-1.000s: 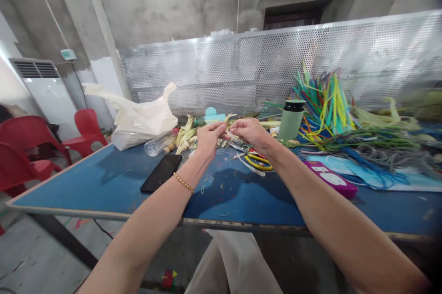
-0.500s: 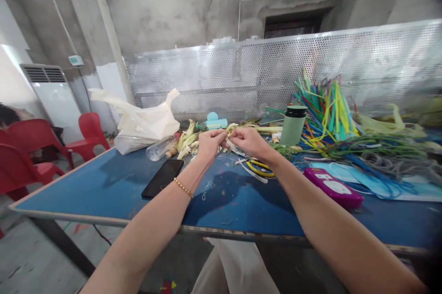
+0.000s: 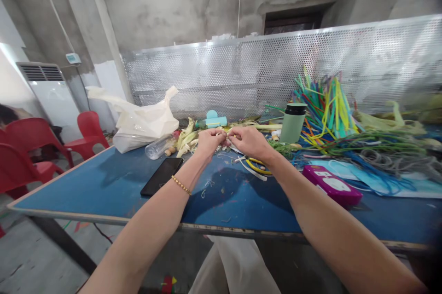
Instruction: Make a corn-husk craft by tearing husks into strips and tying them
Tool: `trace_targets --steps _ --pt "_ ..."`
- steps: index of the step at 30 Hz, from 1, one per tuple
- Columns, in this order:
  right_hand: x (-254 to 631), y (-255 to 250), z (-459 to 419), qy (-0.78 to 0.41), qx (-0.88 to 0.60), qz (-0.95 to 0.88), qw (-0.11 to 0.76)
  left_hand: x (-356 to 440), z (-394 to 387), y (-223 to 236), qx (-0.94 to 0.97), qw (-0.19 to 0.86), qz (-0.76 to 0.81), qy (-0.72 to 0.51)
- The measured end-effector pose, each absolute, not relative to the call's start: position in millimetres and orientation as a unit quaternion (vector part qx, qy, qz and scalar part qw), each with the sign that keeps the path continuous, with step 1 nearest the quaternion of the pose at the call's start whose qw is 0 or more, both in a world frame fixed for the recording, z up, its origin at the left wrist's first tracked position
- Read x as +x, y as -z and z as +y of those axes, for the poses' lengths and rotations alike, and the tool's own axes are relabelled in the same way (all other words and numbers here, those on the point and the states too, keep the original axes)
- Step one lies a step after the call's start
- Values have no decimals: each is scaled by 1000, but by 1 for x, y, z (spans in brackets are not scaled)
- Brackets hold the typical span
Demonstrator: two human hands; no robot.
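Observation:
My left hand [image 3: 209, 141] and my right hand [image 3: 247, 141] meet fingertip to fingertip above the blue table [image 3: 103, 183], both pinched on a thin pale leaf strip [image 3: 228, 135] held between them. A gold bead bracelet [image 3: 183, 185] circles my left wrist. Behind the hands lies a heap of pale husk leaves [image 3: 187, 139]. Just under my right hand lie yellow-handled scissors [image 3: 257, 165].
A black phone [image 3: 162, 176] lies left of my arms. A green flask [image 3: 293, 122], a purple box [image 3: 332, 185], coloured strips [image 3: 324, 110], a clear bottle [image 3: 158, 146] and a white plastic bag [image 3: 141, 119] crowd the back. Red chairs [image 3: 31, 147] stand at left.
My hands have stayed together on the strip, dropping slightly toward the table; the fingers have shifted a little along it. The view bobbed down and back up.

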State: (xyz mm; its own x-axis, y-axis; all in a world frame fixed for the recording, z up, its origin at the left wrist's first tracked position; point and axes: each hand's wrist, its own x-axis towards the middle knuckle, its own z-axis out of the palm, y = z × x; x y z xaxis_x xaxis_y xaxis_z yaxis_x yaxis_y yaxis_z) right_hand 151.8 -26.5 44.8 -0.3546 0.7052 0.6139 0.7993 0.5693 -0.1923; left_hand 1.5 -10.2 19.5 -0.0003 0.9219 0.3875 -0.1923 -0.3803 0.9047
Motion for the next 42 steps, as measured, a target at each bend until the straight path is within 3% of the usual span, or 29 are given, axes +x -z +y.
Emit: trace_targets --steps 10,20,24,28,33,42 --pt "150 -47 -35 127 -488 -809 303 0 -15 -21 581 417 338 -612" --pt "146 -47 -36 201 -401 -842 301 -7 -2 -10 680 281 380 -560" --pt "159 -49 -22 125 -374 -837 378 -7 -10 -12 729 301 350 -505" --pt "172 -50 -9 -71 -365 -810 453 -4 -22 -21 711 384 323 -493" --pt "174 -47 -5 -272 -378 -739 487 -2 -29 -29 642 475 312 -515" --pt "166 -47 -11 -283 -396 -706 514 0 -27 -26 604 506 277 -550"
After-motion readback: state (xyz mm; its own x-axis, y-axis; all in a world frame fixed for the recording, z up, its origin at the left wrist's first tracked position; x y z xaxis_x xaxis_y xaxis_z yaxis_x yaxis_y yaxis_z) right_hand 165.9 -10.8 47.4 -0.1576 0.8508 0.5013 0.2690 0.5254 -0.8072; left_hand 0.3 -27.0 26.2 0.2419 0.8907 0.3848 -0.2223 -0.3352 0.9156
